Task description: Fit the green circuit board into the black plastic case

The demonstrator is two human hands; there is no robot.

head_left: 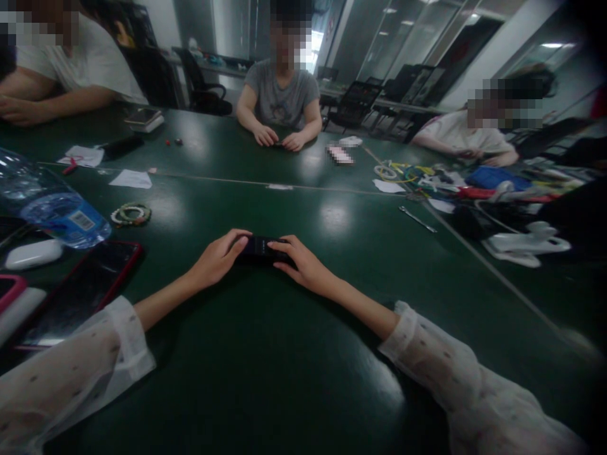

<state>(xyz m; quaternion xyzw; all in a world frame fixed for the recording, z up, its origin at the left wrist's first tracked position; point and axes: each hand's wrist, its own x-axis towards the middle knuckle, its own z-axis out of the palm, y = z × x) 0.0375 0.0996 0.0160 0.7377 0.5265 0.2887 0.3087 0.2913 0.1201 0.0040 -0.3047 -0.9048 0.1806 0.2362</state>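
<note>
A black phone-like device (258, 247) lies sideways just above or on the dark green table (246, 354), with a dim screen and a few small light marks. My left hand (219, 258) grips its left end, thumb on top. At the opposite end my right hand (309, 266) is closed round the device, a finger reaching over its face. Both hands partly cover it, so its ends are hidden. Sheer white dotted sleeves cover my forearms.
To the left are a water bottle (71, 218), a red-edged phone (85, 287), a white case (34, 254) and bracelets (131, 215). Cables and tools (427, 180), a metal rod (417, 219) and a white device (528, 243) lie right. Several people sit round the table.
</note>
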